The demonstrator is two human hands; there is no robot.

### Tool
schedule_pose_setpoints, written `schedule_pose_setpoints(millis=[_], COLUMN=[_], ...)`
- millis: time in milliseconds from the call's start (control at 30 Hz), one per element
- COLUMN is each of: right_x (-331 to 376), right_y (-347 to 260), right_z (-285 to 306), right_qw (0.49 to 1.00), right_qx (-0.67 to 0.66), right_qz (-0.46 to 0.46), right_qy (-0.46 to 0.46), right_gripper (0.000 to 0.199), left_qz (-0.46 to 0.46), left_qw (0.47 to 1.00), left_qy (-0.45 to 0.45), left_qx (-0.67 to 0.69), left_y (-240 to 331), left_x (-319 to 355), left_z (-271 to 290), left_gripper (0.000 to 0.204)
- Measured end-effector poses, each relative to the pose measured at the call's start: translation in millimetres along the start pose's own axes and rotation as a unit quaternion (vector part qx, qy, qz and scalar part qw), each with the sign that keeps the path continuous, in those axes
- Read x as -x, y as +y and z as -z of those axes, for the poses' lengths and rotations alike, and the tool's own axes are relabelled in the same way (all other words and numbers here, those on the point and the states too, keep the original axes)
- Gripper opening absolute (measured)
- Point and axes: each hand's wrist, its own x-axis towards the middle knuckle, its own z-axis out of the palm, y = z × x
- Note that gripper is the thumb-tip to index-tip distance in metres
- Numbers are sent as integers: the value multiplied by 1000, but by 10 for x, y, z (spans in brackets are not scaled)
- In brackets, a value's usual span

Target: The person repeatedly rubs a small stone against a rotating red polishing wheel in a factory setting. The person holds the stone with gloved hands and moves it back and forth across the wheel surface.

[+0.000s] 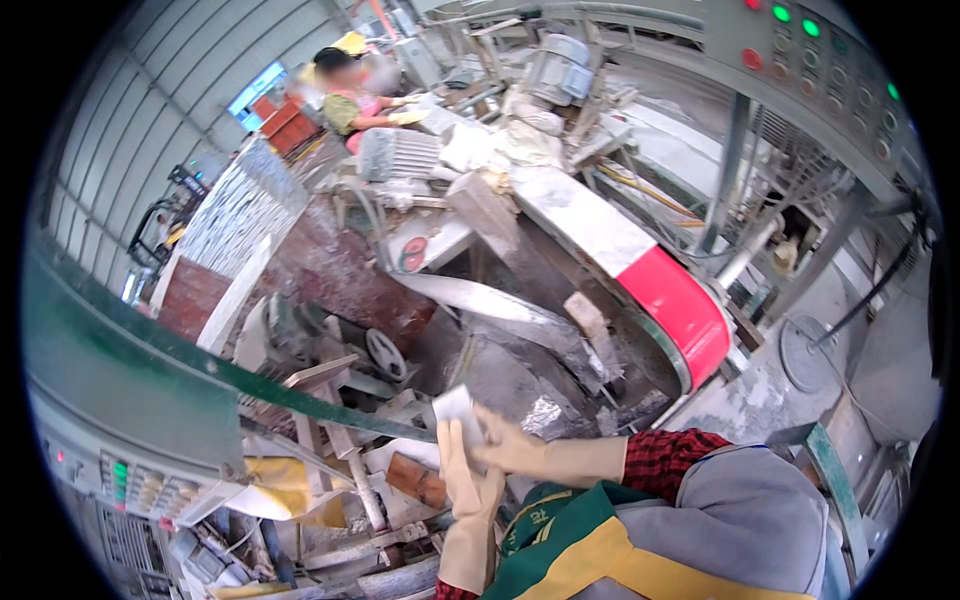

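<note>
Above the dusty machine bed (pixel 520 375), a small pale tile piece (pixel 455 405) is pinched between both gloved hands, left hand (pixel 468 480) beneath and right hand (pixel 505 445) alongside, apparently to steady it.

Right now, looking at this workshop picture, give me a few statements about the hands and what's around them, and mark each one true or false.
1. Both hands wear pale rubber gloves. True: the left hand and the right hand are gloved.
2. The hands hold a small pale tile between them. True.
3. The belt cover on the machine is blue. False: it is red.
4. Nobody else is in view. False: another person works at the far end.
5. The right sleeve is red and black plaid. True.
</note>
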Motion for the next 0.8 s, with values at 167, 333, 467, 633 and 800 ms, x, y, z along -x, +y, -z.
schedule_pose_setpoints(millis=[167, 333, 467, 633, 800], right_x=[-8, -248, -266, -353, -260], right_y=[-181, 107, 296, 227, -134], right_z=[1273, 2721, 3528, 3561, 3596], right_qw=[972, 850, 818, 763, 764], right_qx=[-122, 34, 162, 297, 352], right_qz=[8, 122, 9, -134, -268], right_qy=[201, 511, 553, 559, 471], right_gripper=[83, 97, 100, 103, 100], left_qz=[-57, 73, 192, 349, 396], left_qw=[989, 980, 961, 905, 885], left_qy=[-129, -177, -162, -141, -124], left_qx=[44, 49, 115, 199, 212], left_y=[442, -16, -272, -510, -628], left_x=[-338, -130, 95, 391, 409], left_z=[-227, -298, -178, -15, -44], left_gripper=[73, 70, 66, 72, 68])
